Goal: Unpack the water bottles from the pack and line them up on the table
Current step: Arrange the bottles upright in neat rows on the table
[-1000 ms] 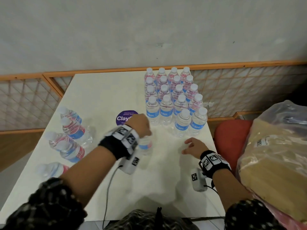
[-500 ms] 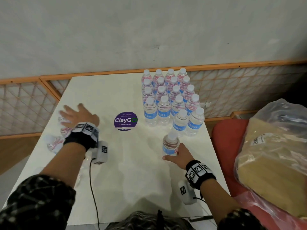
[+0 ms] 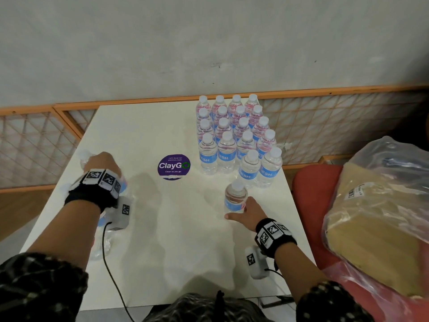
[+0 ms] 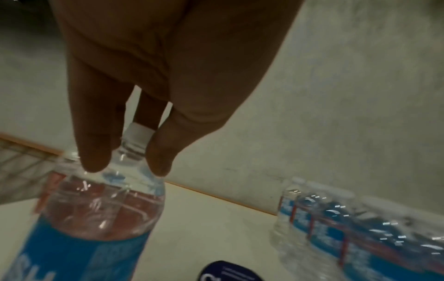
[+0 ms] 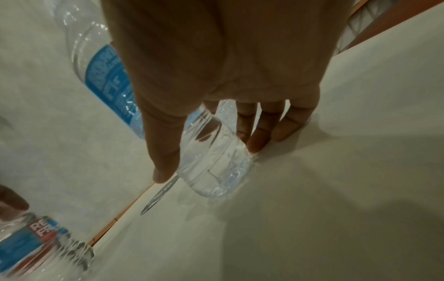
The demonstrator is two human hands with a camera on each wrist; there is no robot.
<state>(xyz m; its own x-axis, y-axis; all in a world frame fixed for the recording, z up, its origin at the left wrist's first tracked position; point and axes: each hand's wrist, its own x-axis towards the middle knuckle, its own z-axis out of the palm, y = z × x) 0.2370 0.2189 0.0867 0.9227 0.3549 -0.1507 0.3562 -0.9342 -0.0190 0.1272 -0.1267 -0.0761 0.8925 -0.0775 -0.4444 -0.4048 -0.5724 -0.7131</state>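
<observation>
1. My right hand grips a clear plastic water bottle with a blue label and white cap. The thumb lies on one side of its lower body and the fingers curl round the other.
2. That bottle stands on the white counter, tilted slightly as the right wrist view shows it, with its base touching the surface.
3. Just beyond my right hand stands the block of upright clear water bottles with blue labels, set in rows. Its nearest two bottles are just beside the one I hold but apart from it.
4. My left hand pinches the neck of a second clear bottle with a blue and red label, fingertips on either side just under the white cap.
5. Under and around my left hand lies the crumpled clear plastic pack with the remaining bottles. My wrist hides most of it in the head view, so I cannot tell how many are left.
6. To the right of my left hand, between my two hands and a little further out, a round purple sticker with white lettering lies flat on the counter.
7. To the right of my right hand, off the counter's edge, a red seat carries a large clear plastic bag with tan contents.
</observation>
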